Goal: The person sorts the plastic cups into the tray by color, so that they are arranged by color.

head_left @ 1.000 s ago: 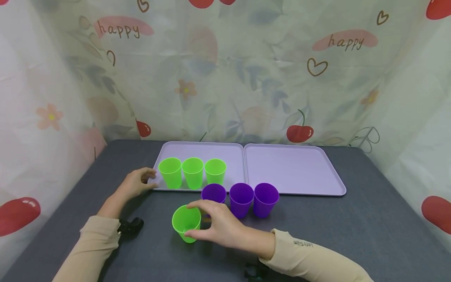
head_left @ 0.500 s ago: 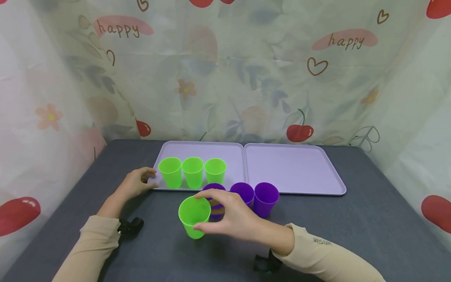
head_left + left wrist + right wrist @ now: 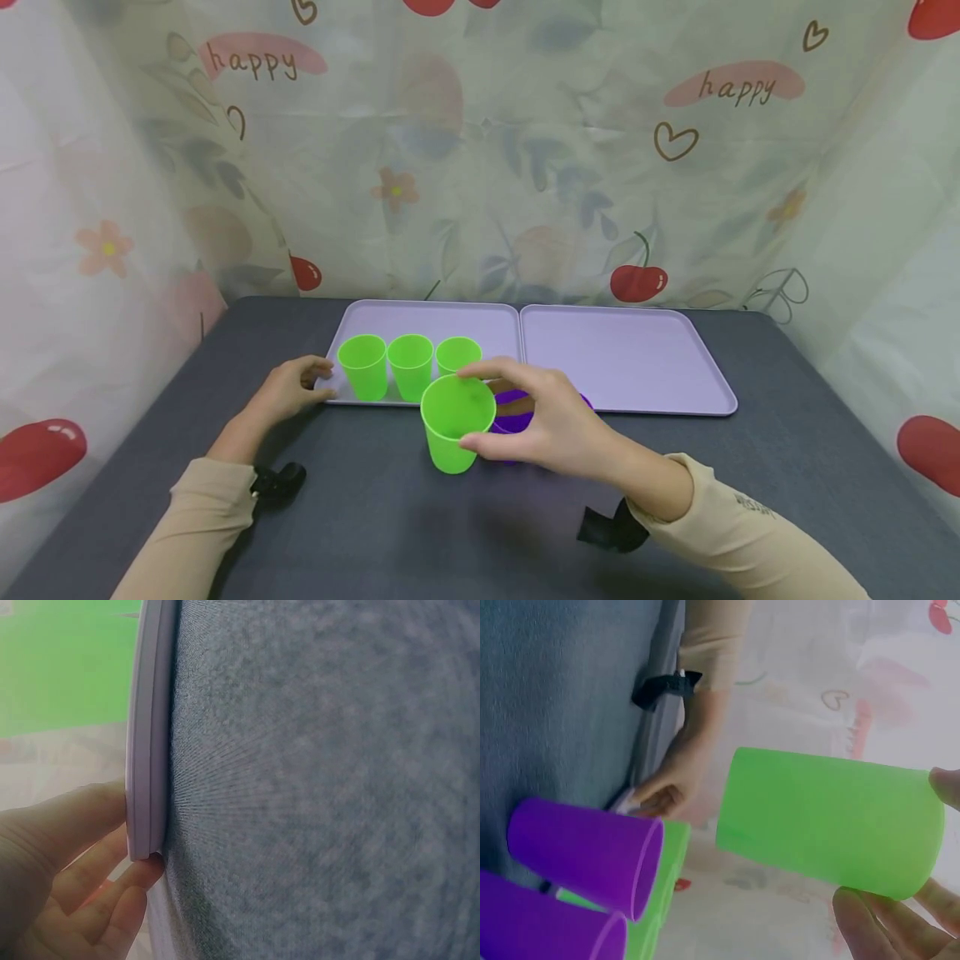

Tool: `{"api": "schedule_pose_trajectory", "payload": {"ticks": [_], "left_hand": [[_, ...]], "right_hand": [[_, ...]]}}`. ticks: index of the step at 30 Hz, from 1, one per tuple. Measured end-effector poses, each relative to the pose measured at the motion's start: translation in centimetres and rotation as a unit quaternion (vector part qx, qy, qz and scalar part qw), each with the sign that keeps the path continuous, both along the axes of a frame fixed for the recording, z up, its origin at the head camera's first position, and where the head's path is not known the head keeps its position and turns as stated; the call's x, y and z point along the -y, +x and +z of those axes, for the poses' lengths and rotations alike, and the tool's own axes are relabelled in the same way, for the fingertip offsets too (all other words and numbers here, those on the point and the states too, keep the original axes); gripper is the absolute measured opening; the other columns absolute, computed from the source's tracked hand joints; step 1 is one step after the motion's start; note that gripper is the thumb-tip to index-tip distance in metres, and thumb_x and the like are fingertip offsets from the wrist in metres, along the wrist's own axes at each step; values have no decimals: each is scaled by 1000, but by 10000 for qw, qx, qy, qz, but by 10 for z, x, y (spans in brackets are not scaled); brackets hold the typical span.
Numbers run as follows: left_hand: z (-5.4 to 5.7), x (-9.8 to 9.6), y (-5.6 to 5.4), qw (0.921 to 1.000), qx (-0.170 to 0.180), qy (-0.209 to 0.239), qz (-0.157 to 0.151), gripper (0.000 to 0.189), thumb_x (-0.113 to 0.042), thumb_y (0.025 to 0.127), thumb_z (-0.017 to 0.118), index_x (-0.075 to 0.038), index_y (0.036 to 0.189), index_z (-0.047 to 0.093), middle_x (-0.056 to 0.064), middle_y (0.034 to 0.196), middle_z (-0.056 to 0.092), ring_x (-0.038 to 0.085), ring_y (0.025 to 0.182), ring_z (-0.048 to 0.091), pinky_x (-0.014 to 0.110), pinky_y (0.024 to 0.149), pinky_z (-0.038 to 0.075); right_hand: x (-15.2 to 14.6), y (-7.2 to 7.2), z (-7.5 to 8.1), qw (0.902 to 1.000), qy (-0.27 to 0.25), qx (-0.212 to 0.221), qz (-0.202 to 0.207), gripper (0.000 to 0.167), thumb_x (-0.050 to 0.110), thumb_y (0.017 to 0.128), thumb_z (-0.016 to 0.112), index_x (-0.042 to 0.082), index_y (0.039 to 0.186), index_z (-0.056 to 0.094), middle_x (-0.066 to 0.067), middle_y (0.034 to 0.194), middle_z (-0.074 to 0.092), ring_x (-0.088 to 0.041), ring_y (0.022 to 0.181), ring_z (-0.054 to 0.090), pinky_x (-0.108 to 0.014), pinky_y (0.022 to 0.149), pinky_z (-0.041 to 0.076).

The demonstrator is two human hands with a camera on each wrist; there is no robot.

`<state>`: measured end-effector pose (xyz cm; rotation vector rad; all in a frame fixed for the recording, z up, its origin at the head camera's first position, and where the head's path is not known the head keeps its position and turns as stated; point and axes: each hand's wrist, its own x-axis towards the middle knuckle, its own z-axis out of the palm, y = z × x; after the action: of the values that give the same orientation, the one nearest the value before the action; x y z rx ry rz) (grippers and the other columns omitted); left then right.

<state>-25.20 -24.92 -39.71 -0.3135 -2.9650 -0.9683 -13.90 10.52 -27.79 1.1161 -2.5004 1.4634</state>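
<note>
Off the table, my right hand (image 3: pixel 558 421) holds a green plastic cup (image 3: pixel 450 442) by its rim, thumb on the near side and fingers on the far side. The cup is upright with its mouth up. My left hand (image 3: pixel 288 389) pinches the left corner of a lilac tray (image 3: pixel 442 310); the left wrist view shows the thumb on the tray's rim (image 3: pixel 144 750) and fingers at its corner. Three green cups stand in a row on that tray, the leftmost cup (image 3: pixel 364 371) closest to my left hand. Purple cups (image 3: pixel 574 855) stand below the held cup, mostly hidden by my right hand in the head view.
A second lilac tray (image 3: pixel 622 358) lies against the right side of the first. Dark grey cloth (image 3: pixel 360 533) covers the table. A patterned curtain (image 3: pixel 480 167) hangs behind and at both sides.
My right hand has lifted the green cup and carried it right and toward the trays, now in front of the purple cups. The left hand and the tray have not moved.
</note>
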Motion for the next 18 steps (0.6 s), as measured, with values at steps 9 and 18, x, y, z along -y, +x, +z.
{"api": "schedule_pose_trajectory", "payload": {"ticks": [9,18], "left_hand": [[0,0,0,10000,-15,7,-11,44,-15,82,70,6,118,56,25,113,64,43,107,57,54,90,45],[1,0,1,10000,23,-24,-11,45,-16,82,70,5,119,56,25,114,63,43,108,57,54,91,45]], "right_hand": [[-20,-6,15,9993,100,-285,-234,52,14,72,79,13,120,58,-2,117,64,-15,98,65,-23,79,55],[-48,-28,23,9972,375,-409,-505,56,13,73,78,15,125,56,0,123,62,-14,103,65,-25,85,54]]}}
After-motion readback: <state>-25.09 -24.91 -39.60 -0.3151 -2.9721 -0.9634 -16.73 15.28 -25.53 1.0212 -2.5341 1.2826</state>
